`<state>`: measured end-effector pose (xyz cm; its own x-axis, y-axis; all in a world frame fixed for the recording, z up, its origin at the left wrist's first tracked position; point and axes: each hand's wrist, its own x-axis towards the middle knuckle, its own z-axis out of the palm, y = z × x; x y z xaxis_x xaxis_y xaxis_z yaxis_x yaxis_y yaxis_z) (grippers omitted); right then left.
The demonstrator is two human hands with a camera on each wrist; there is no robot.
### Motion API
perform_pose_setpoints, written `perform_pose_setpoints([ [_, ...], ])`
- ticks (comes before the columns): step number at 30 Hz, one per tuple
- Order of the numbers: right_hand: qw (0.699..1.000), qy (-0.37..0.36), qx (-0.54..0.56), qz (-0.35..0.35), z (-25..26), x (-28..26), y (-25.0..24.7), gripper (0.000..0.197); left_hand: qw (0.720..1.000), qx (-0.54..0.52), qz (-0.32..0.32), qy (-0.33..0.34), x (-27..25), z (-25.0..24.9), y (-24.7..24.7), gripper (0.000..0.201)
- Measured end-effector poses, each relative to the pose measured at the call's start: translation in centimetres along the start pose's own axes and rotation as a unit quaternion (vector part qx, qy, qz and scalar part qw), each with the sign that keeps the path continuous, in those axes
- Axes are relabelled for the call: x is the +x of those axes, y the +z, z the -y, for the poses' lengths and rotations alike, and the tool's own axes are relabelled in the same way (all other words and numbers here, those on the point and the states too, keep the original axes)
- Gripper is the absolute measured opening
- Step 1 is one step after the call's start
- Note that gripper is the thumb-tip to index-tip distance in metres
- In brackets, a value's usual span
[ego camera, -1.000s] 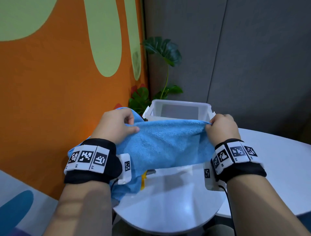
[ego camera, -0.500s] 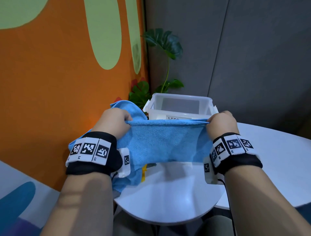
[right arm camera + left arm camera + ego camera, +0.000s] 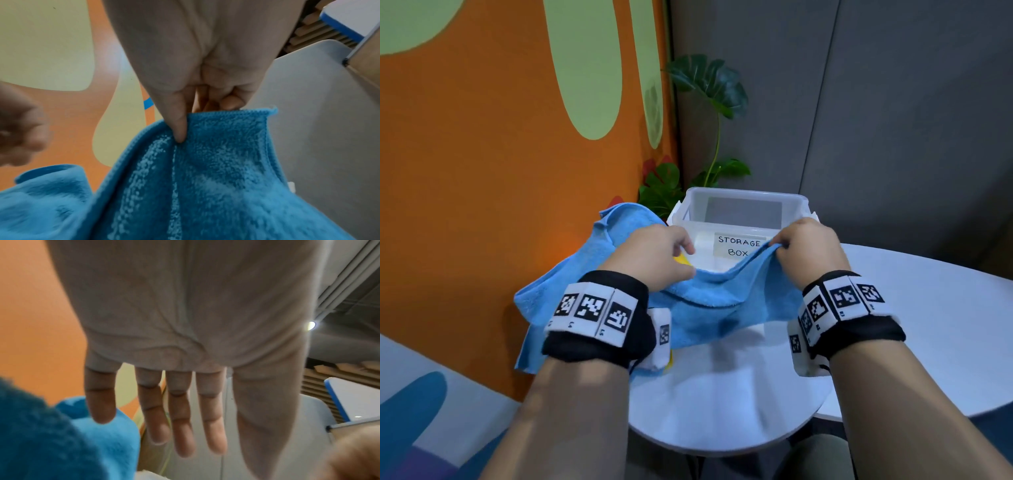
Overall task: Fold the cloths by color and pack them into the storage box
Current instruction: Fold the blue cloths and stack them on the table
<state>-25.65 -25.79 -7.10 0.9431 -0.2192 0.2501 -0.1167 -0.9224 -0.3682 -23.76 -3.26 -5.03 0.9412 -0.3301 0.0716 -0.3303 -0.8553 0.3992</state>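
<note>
My right hand [image 3: 784,247] pinches the top edge of a blue terry cloth [image 3: 715,305] between thumb and fingers [image 3: 180,128]. The cloth [image 3: 216,170] sags from that grip down to the left, above the white table [image 3: 722,404]. My left hand [image 3: 657,253] hovers over the cloth's slack left end with its fingers [image 3: 180,418] straight and holding nothing. The clear storage box [image 3: 743,200], labelled STORAGE BOX, stands just behind both hands. A bit of yellow cloth [image 3: 683,261] shows under my left fingers.
More blue cloth [image 3: 585,267] lies heaped at the table's left edge against the orange wall [image 3: 482,171]. A potted plant [image 3: 709,85] stands behind the box. A second white table [image 3: 945,325] adjoins on the right.
The cloth was stretched taut between both hands; now my left hand has let go and opened, and the cloth droops from my right hand. Both hands have dropped lower, so the box label shows.
</note>
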Motion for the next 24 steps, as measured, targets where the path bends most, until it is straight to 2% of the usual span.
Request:
perform_pose_setpoints([
  [3, 0.997, -0.068, -0.014, 0.038, 1.3, -0.3, -0.2, 0.038, 0.997, -0.043, -0.001, 0.067, 0.6, -2.1, 1.6, 0.018],
  [9, 0.99, -0.132, -0.009, 0.053, 2.2, -0.6, -1.0, 0.036, 0.992, -0.047, 0.039, 0.107, 1.4, -3.5, 4.0, 0.023],
  [11, 0.99, -0.14, 0.01, 0.029, 2.0, -0.6, -0.9, 0.035, 0.994, -0.03, 0.051, 0.094, 1.3, -3.5, 4.5, 0.02],
  [13, 0.99, -0.14, 0.03, 0.003, 1.8, -0.6, -1.0, 0.034, 0.993, 0.019, 0.09, 0.07, 1.1, -3.3, 4.9, 0.016],
  [16, 0.988, -0.135, 0.051, -0.045, 1.5, -0.4, -1.1, 0.034, 0.987, 0.061, 0.15, 0.004, 0.9, -2.5, 5.2, 0.021],
  [21, 0.985, -0.091, 0.097, -0.114, 0.3, 0.1, -0.9, 0.032, 0.972, 0.179, 0.128, -0.085, 0.6, -1.5, 3.8, 0.02],
  [24, 0.988, -0.064, 0.073, -0.122, -0.2, 0.1, -1.6, 0.035, 0.964, 0.192, 0.131, -0.126, 0.4, -0.5, 2.8, 0.021],
])
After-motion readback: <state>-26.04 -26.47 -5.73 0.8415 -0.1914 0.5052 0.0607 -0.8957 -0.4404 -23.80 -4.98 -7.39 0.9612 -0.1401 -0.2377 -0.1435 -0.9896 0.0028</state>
